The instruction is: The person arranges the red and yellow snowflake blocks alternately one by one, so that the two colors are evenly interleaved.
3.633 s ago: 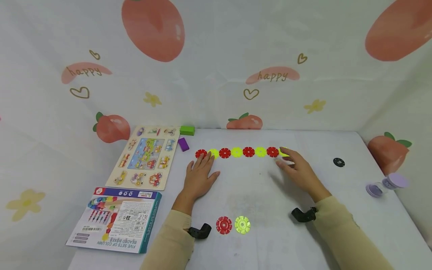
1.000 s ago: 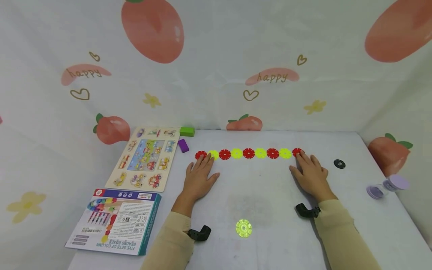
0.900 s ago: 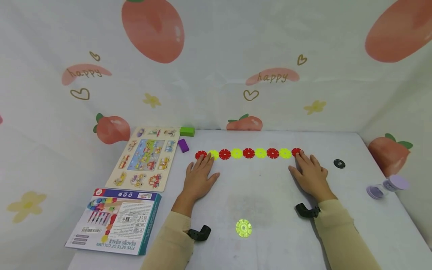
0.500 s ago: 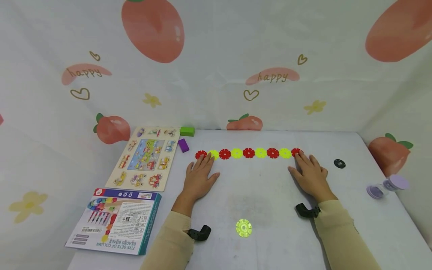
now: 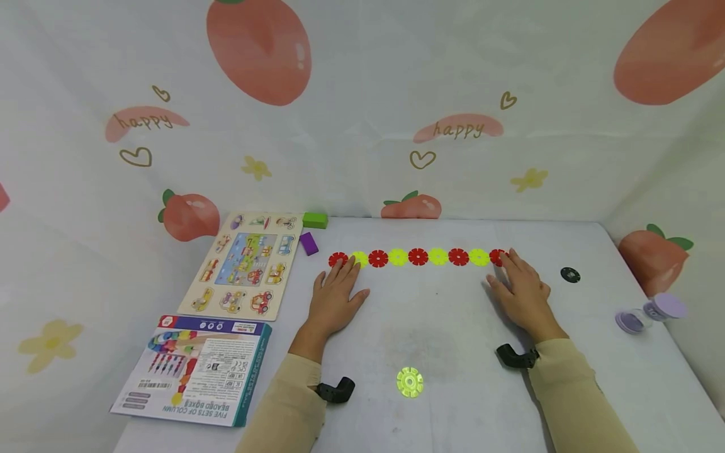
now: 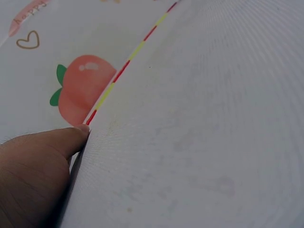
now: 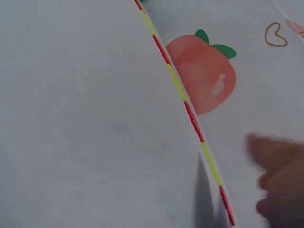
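Note:
A straight row of notched plastic discs, alternating red and yellow, lies across the far part of the table, with a red disc (image 5: 418,257) at its middle. My left hand (image 5: 335,297) rests flat, fingertips on the yellow disc (image 5: 360,258) near the left end. At the right end, a red disc (image 5: 496,256) is partly covered by the fingertips of my right hand (image 5: 525,299), whose fingers are extended. In the right wrist view that hand (image 7: 282,175) is blurred beside the row. One loose yellow disc (image 5: 410,382) lies nearer the front, between my forearms.
On the left are a wooden picture puzzle board (image 5: 238,267) and a bead game box (image 5: 192,371). Green (image 5: 314,220) and purple (image 5: 308,243) blocks sit behind them. To the right lie a black round disc (image 5: 570,275) and a small lilac-ended sand timer (image 5: 648,313).
The red disc that lay at the front now forms the row's right end. My right hand moved right with it, then shifted slightly on it just now. The left hand stayed put.

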Available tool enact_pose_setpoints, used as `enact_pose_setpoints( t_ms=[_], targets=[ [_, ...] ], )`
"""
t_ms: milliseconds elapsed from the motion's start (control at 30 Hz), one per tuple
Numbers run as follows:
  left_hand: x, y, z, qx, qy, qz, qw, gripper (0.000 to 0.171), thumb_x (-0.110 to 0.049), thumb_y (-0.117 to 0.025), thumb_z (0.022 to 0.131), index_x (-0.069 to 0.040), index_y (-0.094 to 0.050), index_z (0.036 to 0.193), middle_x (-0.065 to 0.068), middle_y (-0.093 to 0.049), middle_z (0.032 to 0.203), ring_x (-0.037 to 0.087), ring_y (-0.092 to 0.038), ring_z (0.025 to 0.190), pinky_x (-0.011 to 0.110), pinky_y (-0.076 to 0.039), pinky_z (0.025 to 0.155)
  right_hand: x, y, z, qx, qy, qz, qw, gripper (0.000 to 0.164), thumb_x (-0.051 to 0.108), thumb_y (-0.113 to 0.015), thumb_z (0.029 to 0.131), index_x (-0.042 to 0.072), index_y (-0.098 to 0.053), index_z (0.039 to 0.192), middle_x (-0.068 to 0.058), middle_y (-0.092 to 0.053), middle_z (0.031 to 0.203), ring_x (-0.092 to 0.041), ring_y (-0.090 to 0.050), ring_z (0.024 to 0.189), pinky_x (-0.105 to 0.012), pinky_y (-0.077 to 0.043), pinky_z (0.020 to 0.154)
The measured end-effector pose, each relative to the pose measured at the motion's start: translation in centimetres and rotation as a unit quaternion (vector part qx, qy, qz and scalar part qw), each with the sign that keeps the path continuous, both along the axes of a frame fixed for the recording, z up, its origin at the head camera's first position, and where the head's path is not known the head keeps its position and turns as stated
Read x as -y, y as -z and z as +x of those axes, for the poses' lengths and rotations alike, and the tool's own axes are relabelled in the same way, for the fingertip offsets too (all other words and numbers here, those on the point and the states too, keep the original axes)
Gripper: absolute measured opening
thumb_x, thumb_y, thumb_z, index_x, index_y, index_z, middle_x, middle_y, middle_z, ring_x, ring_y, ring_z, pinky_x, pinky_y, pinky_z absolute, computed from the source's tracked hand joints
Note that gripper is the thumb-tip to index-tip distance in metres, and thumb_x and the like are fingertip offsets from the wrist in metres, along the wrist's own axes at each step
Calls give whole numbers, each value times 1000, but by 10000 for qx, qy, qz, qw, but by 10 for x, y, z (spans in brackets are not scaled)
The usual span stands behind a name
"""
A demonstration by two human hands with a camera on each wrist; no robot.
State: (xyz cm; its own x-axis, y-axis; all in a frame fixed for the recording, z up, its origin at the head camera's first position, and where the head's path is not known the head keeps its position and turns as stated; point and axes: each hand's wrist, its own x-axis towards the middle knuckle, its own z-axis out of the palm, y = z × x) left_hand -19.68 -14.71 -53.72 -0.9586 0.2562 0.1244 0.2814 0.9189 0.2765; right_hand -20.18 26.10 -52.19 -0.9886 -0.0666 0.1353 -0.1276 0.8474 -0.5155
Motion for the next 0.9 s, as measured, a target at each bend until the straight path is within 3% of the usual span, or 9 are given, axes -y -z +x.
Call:
enact_pose_setpoints(
  t_ms=[100, 200, 300, 433, 500, 533, 633, 733, 900],
  targets=[
    [-1, 0, 0, 37, 5, -37, 10000, 72, -59, -43, 94, -21, -26, 153, -4, -15, 158, 21, -5, 144, 56, -5, 110, 4, -9, 10, -248, -51, -1161, 9929, 60, 41, -48, 99, 13, -32, 150, -13, -29, 152, -39, -29, 134, -65, -23, 99],
    [-1, -1, 0, 47, 5, -68, 10000, 72, -59, -43, 94, -21, -26, 153, -4, -16, 158, 21, -5, 144, 56, -5, 110, 14, -25, 26, 17, -453, -2569, 9654, 50, 37, -44, 102, 19, -36, 148, -11, -39, 145, -32, -44, 126, -45, -41, 98],
    [-1, -3, 1, 44, 3, -63, 10000, 72, -58, -44, 94, -20, -27, 152, -3, -17, 158, 22, -6, 144, 56, -6, 110, 29, -40, 47, 597, -1264, -3968, 9072, 45, 31, -32, 105, 19, -33, 149, -16, -40, 142, -35, -49, 120, -34, -47, 90],
    [0, -5, 1, 58, 3, -36, 10000, 71, -56, -45, 94, -19, -28, 152, -2, -18, 158, 23, -7, 144, 57, -7, 109, 55, -47, 72, 1347, -2685, -5166, 8018, 49, 20, -18, 104, 4, -22, 150, -32, -32, 141, -49, -42, 118, -41, -45, 91],
    [0, -6, 1, 68, -2, -23, 10000, 71, -56, -46, 94, -19, -29, 152, -1, -18, 158, 23, -8, 144, 57, -7, 109, 69, -43, 82, 1722, -3232, -5246, 7686, 51, 19, -16, 103, 1, -17, 150, -35, -29, 141, -52, -40, 118, -45, -43, 92],
    [0, -6, 1, 65, -5, -13, 10000, 71, -56, -46, 94, -19, -29, 152, -1, -18, 158, 23, -8, 144, 57, -7, 109, 76, -41, 87, 1948, -3406, -5157, 7617, 51, 20, -16, 103, 2, -16, 151, -34, -30, 141, -51, -40, 118, -45, -43, 92],
    [1, -5, 1, 47, -3, -2, 10000, 71, -56, -46, 94, -19, -29, 152, -1, -18, 158, 23, -8, 144, 57, -8, 109, 93, -30, 100, 2527, -3760, -4542, 7671, 50, 17, -27, 103, 7, -18, 152, -27, -35, 142, -48, -42, 118, -43, -43, 93],
    [0, -4, 1, 30, 7, -3, 10000, 70, -56, -46, 94, -20, -29, 152, -2, -18, 158, 23, -8, 144, 57, -8, 109, 106, -22, 110, 2716, -3821, -3465, 8125, 54, 17, -51, 100, 15, -30, 150, -11, -46, 139, -33, -48, 118, -36, -43, 94],
    [-1, -3, 1, 34, 4, -21, 10000, 70, -56, -46, 94, -21, -29, 152, -3, -18, 158, 21, -7, 144, 56, -7, 110, 119, -16, 119, 1820, -3892, -1745, 8860, 52, 22, -73, 87, 20, -52, 135, 7, -51, 127, -12, -47, 114, -28, -41, 96]
  ],
)
